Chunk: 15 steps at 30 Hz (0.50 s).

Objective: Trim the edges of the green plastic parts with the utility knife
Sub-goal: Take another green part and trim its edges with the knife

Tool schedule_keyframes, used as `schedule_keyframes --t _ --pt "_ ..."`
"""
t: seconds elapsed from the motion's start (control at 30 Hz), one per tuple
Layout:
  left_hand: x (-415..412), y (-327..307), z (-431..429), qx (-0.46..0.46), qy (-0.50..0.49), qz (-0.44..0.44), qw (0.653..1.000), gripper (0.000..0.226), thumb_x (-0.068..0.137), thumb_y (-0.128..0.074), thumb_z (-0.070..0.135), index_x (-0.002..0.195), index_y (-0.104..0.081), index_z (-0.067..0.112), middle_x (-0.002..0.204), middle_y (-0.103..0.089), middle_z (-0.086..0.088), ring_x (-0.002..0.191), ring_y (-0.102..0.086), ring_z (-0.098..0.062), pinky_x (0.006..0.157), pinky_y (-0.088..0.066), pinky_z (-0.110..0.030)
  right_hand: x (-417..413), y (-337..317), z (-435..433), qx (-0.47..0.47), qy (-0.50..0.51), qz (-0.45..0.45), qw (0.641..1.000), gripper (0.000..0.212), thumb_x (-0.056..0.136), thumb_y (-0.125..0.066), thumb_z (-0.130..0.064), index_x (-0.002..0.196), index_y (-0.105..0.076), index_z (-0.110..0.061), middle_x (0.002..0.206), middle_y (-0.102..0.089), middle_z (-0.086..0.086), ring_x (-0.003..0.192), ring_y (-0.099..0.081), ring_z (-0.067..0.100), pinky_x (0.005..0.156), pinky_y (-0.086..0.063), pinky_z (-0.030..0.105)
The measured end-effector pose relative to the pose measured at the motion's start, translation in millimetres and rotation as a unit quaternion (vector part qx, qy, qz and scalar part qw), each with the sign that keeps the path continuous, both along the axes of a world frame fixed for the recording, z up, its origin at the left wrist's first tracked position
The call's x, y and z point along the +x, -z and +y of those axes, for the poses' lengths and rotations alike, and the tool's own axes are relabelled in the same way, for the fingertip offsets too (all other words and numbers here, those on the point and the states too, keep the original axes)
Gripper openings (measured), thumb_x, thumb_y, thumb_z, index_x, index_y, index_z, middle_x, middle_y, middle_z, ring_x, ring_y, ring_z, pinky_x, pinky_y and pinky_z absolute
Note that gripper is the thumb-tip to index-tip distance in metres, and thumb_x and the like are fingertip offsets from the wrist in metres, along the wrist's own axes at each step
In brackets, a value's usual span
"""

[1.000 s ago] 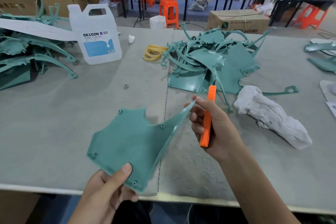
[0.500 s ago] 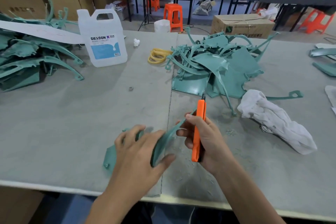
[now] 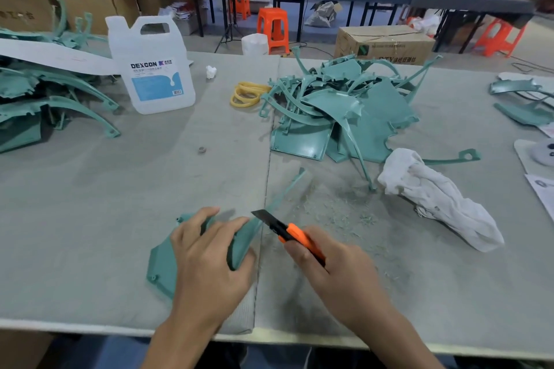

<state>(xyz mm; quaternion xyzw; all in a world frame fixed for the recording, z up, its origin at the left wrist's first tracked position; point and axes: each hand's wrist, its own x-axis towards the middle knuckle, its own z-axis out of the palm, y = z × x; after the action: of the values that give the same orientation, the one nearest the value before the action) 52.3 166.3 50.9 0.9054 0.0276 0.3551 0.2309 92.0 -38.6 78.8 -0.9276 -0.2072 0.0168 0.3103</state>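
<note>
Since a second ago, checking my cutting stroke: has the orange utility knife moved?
Yes: the orange utility knife tipped left, blade reaching the table seam.

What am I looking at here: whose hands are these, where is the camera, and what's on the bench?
No machine here: a person works bare-handed, and the one picture comes from a camera on their head, looking down. The left hand grips a flat green plastic part against the grey table. The right hand grips an orange utility knife, blade out, close to the part's edge. Farther back lie a pile of green parts, a white plastic jug, yellow bands and a white rag.
</note>
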Motion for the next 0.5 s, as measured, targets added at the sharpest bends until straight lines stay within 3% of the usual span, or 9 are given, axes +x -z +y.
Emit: schedule_keyframes --t 0.17,0.37,0.5 --pt "-11.3 -15.7 3.7 -0.007 0.013 -0.043 0.999 0.035 0.075 -0.06 0.028 0.103 -0.076 0.015 0.095 -0.062 0.02 0.116 -0.054 -0.017 0.105 -0.025 -0.035 31.9 2.8 -3.3 0.092 0.08 -0.017 0.992 0.04 0.094 -0.041 -0.071 0.09 -0.054 -0.033 0.058 -0.057 0.0 0.046 -0.05 0.011 0.047 -0.039 0.032" --pt "-23.6 -14.5 11.1 0.047 0.008 -0.052 0.998 0.032 0.079 -0.059 0.025 0.103 -0.076 0.013 0.096 -0.072 0.008 0.108 -0.06 -0.021 0.1 -0.033 -0.039 78.4 1.5 -17.6 0.024 0.164 0.0 0.986 0.042 0.097 -0.041 -0.068 0.081 -0.052 -0.031 0.06 -0.06 -0.004 0.057 -0.058 0.015 0.057 -0.045 0.035" --pt "-22.2 -20.7 11.1 0.023 -0.024 -0.014 0.999 0.035 0.078 -0.056 0.029 0.102 -0.076 0.013 0.086 -0.069 0.009 0.103 -0.057 -0.02 0.095 -0.035 -0.042 52.2 -3.2 -7.4 0.209 0.119 0.016 0.971 0.041 0.095 -0.046 -0.067 0.085 -0.056 -0.029 0.069 -0.065 0.003 0.053 -0.058 0.017 0.049 -0.048 0.036"
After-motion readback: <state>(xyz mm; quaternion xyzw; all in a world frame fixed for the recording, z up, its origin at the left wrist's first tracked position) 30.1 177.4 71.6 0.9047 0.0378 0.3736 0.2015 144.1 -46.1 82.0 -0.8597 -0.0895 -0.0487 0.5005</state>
